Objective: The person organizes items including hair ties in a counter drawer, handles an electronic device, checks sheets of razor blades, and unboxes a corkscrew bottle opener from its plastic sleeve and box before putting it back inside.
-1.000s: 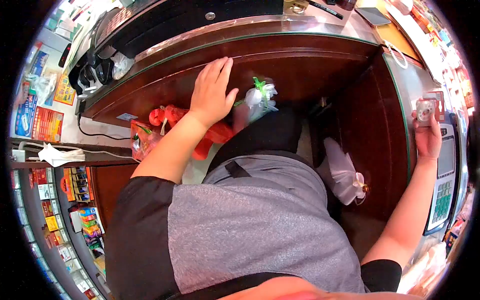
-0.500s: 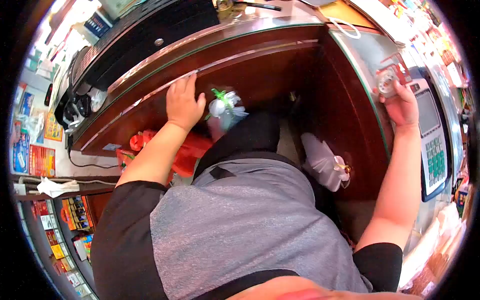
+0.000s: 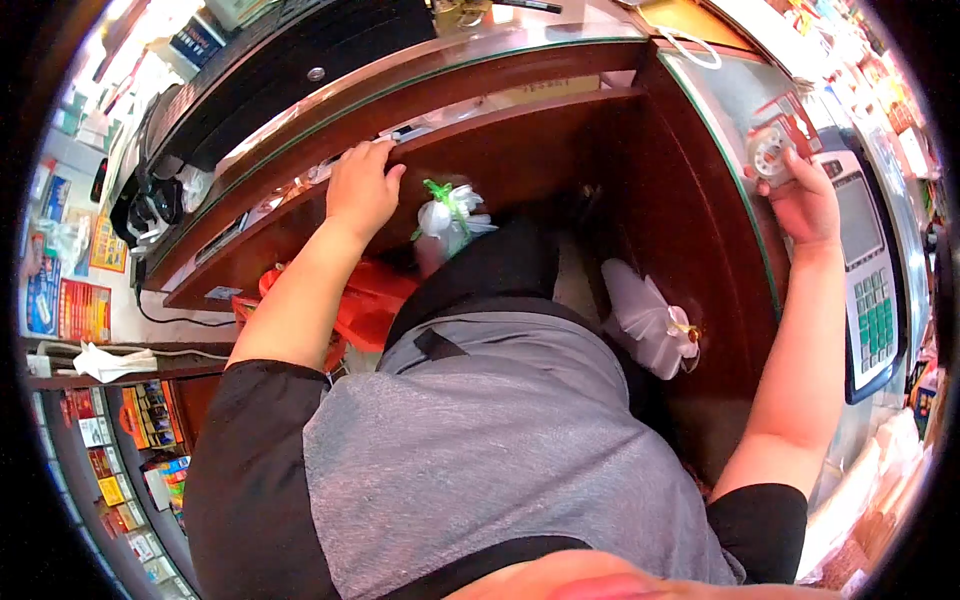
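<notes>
My left hand (image 3: 362, 188) has its fingers hooked over the top edge of a dark red-brown wooden drawer (image 3: 540, 130), with the thumb held apart. The drawer stands partly open under the glass-topped counter, and papers and small items show in the gap. At the right, my right hand (image 3: 803, 203) grips a small white roll of tape (image 3: 768, 155) with a clear and red piece of packaging (image 3: 795, 112) behind it. That hand is over the glass counter beside a calculator-like device (image 3: 868, 290) with green keys.
Bundled plastic bags hang near my legs: a white one with a green tie (image 3: 450, 212), a red one (image 3: 375, 305) and a pale one (image 3: 650, 320). A black cash drawer box (image 3: 330, 70) sits on the counter. Shelves of small boxes (image 3: 115, 490) stand at the left.
The drawer has slid further out towards me, widening the gap, and my left hand has moved slightly with it. My right hand still holds the tape in nearly the same place.
</notes>
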Tool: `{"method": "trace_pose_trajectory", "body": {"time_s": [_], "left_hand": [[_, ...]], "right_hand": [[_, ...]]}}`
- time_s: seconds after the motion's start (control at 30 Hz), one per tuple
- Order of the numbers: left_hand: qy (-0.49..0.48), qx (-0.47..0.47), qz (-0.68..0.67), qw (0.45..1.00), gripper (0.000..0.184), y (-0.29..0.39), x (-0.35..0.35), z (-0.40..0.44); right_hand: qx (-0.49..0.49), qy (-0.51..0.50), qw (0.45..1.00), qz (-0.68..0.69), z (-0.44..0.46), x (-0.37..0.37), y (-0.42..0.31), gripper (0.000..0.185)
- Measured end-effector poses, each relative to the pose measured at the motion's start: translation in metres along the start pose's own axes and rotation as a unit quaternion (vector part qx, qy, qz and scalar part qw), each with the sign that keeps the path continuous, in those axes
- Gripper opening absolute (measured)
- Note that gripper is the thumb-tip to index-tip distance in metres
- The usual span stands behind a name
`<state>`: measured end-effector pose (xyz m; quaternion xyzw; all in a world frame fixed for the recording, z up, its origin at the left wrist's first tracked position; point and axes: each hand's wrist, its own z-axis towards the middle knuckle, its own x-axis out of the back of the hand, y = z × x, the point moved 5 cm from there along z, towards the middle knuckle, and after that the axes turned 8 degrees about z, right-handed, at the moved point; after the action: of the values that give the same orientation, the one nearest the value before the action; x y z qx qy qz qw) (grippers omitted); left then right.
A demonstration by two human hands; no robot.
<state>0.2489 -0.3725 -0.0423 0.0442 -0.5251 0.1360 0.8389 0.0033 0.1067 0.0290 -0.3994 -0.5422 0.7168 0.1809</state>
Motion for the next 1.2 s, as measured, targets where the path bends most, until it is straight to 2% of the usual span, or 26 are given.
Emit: {"method": "trace_pose_trajectory", "body": {"time_s": [0.07,0.2,0.27,0.4,0.53,0.6,0.67,0.7,0.8,0.87,0.9,0.93,0.97,1.0,1.03,1.07,1.1,1.13,1.2], "left_hand": [[-0.026,0.006,-0.024,0.999,0.033,-0.001,0.006,0.002],[-0.018,-0.028,-0.077,0.997,0.027,0.002,0.013,-0.007],[0.038,-0.067,-0.094,0.993,0.027,0.004,0.011,-0.017],[0.039,-0.075,-0.118,0.989,0.03,0.012,0.019,-0.031],[0.076,-0.077,-0.128,0.986,0.035,0.011,0.026,-0.039],[0.056,-0.07,-0.122,0.988,0.036,0.01,0.021,-0.042],[0.083,-0.063,-0.117,0.988,0.037,0.008,0.019,-0.045],[0.094,-0.067,-0.111,0.987,0.035,0.008,0.017,-0.044],[0.079,-0.072,-0.115,0.988,0.04,0.006,0.012,-0.047],[0.086,-0.07,-0.107,0.988,0.041,0.003,0.013,-0.048],[0.091,-0.074,-0.11,0.987,0.041,0.004,0.012,-0.049],[0.095,-0.073,-0.111,0.987,0.042,0.004,0.009,-0.049],[0.088,-0.076,-0.115,0.987,0.043,0.003,0.009,-0.048],[0.08,-0.079,-0.118,0.987,0.044,0.004,0.011,-0.047],[0.083,-0.085,-0.123,0.985,0.045,0.005,0.011,-0.046],[0.084,-0.088,-0.123,0.985,0.046,0.005,0.011,-0.046],[0.084,-0.09,-0.12,0.985,0.047,0.004,0.011,-0.046],[0.08,-0.094,-0.119,0.985,0.048,0.004,0.011,-0.047],[0.075,-0.099,-0.112,0.986,0.051,0.003,0.011,-0.048]], "right_hand": [[-0.006,0.014,1.0,0.007,-0.001,0.003,0.0,0.049],[-0.002,0.018,0.999,0.03,-0.001,0.008,0.0,0.047],[0.001,0.015,0.999,0.037,-0.001,0.01,0.0,0.048],[-0.011,0.022,0.998,0.055,-0.003,0.032,0.001,0.051],[0.021,0.024,0.998,0.047,-0.004,0.04,0.0,0.053],[0.015,0.016,0.998,0.053,-0.004,0.052,-0.001,0.053],[0.062,0.118,0.991,0.024,-0.003,0.068,-0.002,0.054],[0.034,0.075,0.996,0.028,-0.004,0.062,-0.003,0.053],[0.019,0.136,0.99,0.013,-0.003,0.069,-0.003,0.054],[0.079,0.208,0.973,-0.059,0.002,0.031,-0.001,0.053],[0.026,0.198,0.978,-0.055,0.004,0.03,-0.001,0.052],[0.009,0.221,0.969,-0.107,0.007,0.01,-0.001,0.051],[0.036,0.216,0.963,-0.16,0.015,-0.008,0.004,0.05],[0.042,0.228,0.96,-0.154,0.021,-0.043,0.014,0.05],[0.062,0.143,0.98,-0.121,0.031,-0.074,0.025,0.05],[0.068,0.108,0.98,-0.155,0.041,-0.122,0.038,0.049],[0.051,0.136,0.97,-0.193,0.052,-0.137,0.057,0.049],[0.024,0.123,0.97,-0.209,0.061,-0.159,0.079,0.048],[-0.004,0.052,0.947,-0.317,0.082,-0.219,0.116,0.036]]}}
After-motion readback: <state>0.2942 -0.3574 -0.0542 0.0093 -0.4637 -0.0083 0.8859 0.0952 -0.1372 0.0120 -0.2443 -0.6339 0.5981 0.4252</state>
